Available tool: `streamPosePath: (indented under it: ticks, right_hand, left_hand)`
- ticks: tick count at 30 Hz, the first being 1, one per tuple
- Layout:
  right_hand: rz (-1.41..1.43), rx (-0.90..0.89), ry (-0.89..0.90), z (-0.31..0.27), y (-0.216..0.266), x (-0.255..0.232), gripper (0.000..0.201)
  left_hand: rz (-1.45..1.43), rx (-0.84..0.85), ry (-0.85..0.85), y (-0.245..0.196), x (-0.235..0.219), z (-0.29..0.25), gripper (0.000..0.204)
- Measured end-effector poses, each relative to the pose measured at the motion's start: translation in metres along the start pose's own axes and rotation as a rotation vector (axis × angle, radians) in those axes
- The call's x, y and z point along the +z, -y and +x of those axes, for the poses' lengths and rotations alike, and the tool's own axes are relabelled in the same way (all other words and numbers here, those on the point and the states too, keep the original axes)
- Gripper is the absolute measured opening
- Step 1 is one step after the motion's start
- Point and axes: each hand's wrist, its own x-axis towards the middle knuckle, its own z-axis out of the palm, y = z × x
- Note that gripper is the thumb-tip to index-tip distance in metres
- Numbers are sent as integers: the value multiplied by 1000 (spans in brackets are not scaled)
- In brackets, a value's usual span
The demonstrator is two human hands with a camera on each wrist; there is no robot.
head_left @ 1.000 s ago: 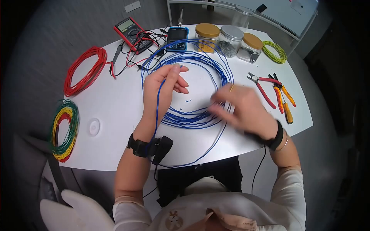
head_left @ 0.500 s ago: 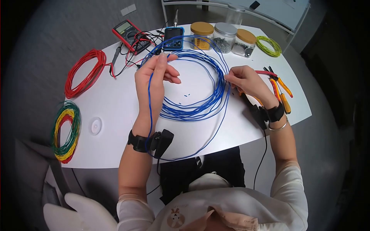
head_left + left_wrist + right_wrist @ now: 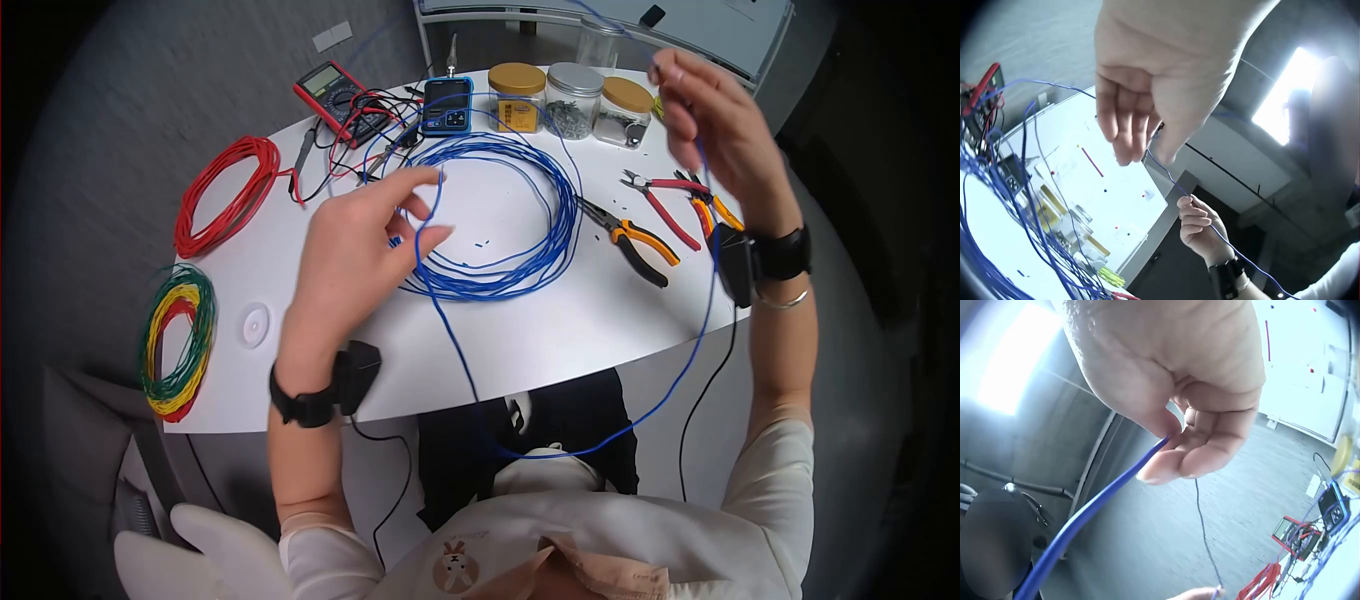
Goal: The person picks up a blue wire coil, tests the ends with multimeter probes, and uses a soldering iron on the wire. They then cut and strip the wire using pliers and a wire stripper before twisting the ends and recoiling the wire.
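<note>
Raised at the right, the right hand (image 3: pixel 735 130) pinches a blue wire (image 3: pixel 708 300); the right wrist view shows the thumb and fingers of that hand (image 3: pixel 1191 375) on the wire (image 3: pixel 1094 501). The wire droops past the table's front edge and runs up to the left hand (image 3: pixel 345 255). There the thumb and index finger are apart, with the wire passing between them. In the left wrist view the left hand (image 3: pixel 1166 69) has loosely bent fingers. A large blue coil (image 3: pixel 567 240) lies beyond on the table.
Long-nose pliers (image 3: pixel 640 236) lie right of the coil, with red-handled cutters (image 3: pixel 672 215) behind. Jars (image 3: pixel 573 105), a blue-framed device (image 3: pixel 447 108) and a multimeter (image 3: pixel 335 92) line the back. Red (image 3: pixel 190 205) and multicoloured coils (image 3: pixel 153 345) lie left, near a white disc (image 3: pixel 254 325).
The right hand has risen away from the coil, up and right, carrying blue wire. The left hand has shifted left and nearer, its thumb and index finger now spread. The long-nose pliers are now uncovered.
</note>
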Motion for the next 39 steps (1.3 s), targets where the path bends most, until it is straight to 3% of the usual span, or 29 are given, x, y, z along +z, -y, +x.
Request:
streamPosePath:
  ticks: [2, 4, 5, 6, 7, 8, 10, 13, 16, 17, 20, 21, 23, 25, 27, 30, 32, 34, 36, 39]
  right_hand:
    - [-67, -37, -17, 2, 16, -5, 29]
    - [-19, -13, -58, 1, 30, -15, 32]
    - [-8, -64, 86, 3, 27, -40, 38]
    - [62, 8, 16, 0, 57, -15, 29]
    - [137, 75, -60, -2, 88, 12, 22]
    - [-62, 18, -116, 0, 88, 10, 20]
    - [-97, -125, -94, -3, 97, 20, 23]
    - [-130, -197, 23, -2, 112, 17, 24]
    - [-229, -204, 106, -5, 129, 7, 25]
    - [-267, -181, 136, -6, 132, 1, 25]
    - [-380, -117, 233, -13, 139, -21, 24]
    - [-415, -98, 269, -15, 140, -30, 23]
    - [-610, -68, 203, -26, 136, -57, 25]
    - [-929, -44, -10, -52, 118, -105, 37]
    - [-1076, -24, -70, -56, 116, -116, 43]
    - [-1167, 36, -67, -54, 123, -129, 45]
    - [-1137, -63, -198, -57, 128, -107, 36]
    - [-1006, -166, -261, -50, 143, -58, 24]
    - [-943, -191, -265, -43, 144, -46, 24]
    - [-769, -221, -263, -36, 142, -34, 26]
  left_hand:
    - [134, 81, -22, 5, -15, -6, 26]
    - [142, 170, -263, 8, -36, -8, 25]
    - [130, 246, -458, 7, -42, -4, 26]
    - [113, 320, -653, 8, -49, 2, 27]
    - [198, 378, -699, 9, -58, 13, 26]
    - [284, 437, -745, 12, -65, 25, 27]
    - [185, 385, -650, 18, -67, 38, 32]
    - [-289, 69, -291, -3, -52, 39, 41]
    - [-709, -45, -35, 10, -70, 34, 40]
    - [-650, -14, -216, 6, -66, 30, 38]
    - [-800, 123, -39, 19, -95, 24, 33]
    - [-710, 68, -242, 14, -88, 21, 37]
    - [-789, 67, -244, 28, -95, 20, 36]
    - [-897, 48, -260, 38, -99, 18, 34]
    - [-1037, 11, -290, 45, -99, 16, 32]
    - [-1448, 95, -204, 49, -106, 14, 26]
    - [-1602, 205, -97, 38, -113, 16, 21]
    - [-1702, 310, -13, 18, -121, 22, 18]
    - [-1749, 416, 45, 2, -126, 36, 16]
    - [-1736, 460, -30, -6, -132, 53, 14]
